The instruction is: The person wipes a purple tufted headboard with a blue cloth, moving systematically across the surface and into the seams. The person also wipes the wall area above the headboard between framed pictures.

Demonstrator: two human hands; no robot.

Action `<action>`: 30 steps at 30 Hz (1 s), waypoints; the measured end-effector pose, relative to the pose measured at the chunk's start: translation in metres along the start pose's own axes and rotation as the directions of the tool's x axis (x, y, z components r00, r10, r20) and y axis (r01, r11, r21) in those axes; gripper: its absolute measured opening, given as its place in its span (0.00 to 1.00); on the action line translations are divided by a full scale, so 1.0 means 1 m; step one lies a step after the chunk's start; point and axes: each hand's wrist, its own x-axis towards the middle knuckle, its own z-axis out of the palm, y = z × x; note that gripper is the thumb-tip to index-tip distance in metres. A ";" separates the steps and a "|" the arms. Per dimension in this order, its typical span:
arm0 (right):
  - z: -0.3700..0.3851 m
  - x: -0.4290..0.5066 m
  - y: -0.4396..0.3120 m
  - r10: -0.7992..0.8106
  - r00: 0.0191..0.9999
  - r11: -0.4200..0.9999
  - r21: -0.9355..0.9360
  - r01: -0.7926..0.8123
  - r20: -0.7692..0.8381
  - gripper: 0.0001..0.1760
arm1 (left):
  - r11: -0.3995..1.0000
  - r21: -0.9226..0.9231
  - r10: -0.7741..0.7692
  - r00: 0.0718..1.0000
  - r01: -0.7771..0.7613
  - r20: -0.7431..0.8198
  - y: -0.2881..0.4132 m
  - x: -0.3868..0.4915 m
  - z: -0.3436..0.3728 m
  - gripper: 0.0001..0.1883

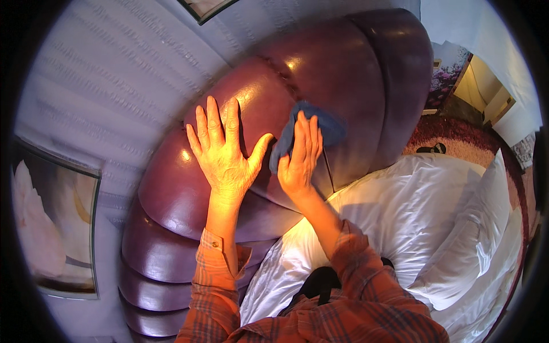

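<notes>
Before me rises a padded burgundy headboard [339,64] with a glossy, leather-like cover and deep seams between its bulging panels. My left hand [225,154] lies flat against one panel, fingers spread, holding nothing. Just to its right, my right hand [302,154] presses a blue cloth [330,128] on the headboard near a seam. Part of the cloth is hidden under the palm and fingers; its folds stick out on both sides.
White bedding [377,201] covers the bed below the headboard, and a white pillow [467,240] rests on it at right. A framed picture [55,231] hangs on the textured wall [128,64]. Dark footwear [431,148] lies on a red and pink rug [463,141].
</notes>
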 end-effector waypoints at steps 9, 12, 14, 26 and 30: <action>-0.005 -0.074 -0.015 -0.034 0.989 0.996 0.091 0.021 0.146 0.31 | 0.999 0.011 -0.035 0.999 0.035 0.008 -0.006 -0.004 -0.009 0.41; 0.012 -0.020 -0.027 -0.088 0.996 0.996 0.014 0.089 -0.002 0.34 | 0.998 -0.058 -0.022 1.000 0.022 -0.003 -0.009 0.003 -0.005 0.35; 0.015 -0.021 -0.036 -0.100 0.995 0.995 0.007 0.099 0.024 0.32 | 0.995 -0.089 -0.033 0.999 0.034 0.013 -0.010 0.002 -0.007 0.35; 0.015 -0.106 -0.015 0.433 0.901 0.894 0.129 -0.428 -0.010 0.39 | 1.000 0.008 0.009 1.000 -0.009 0.016 0.020 -0.056 0.012 0.44; 0.036 -0.161 0.042 0.765 0.615 0.633 0.050 -0.772 -0.190 0.34 | 0.995 -0.029 0.100 0.994 -0.099 0.043 0.033 -0.063 0.022 0.46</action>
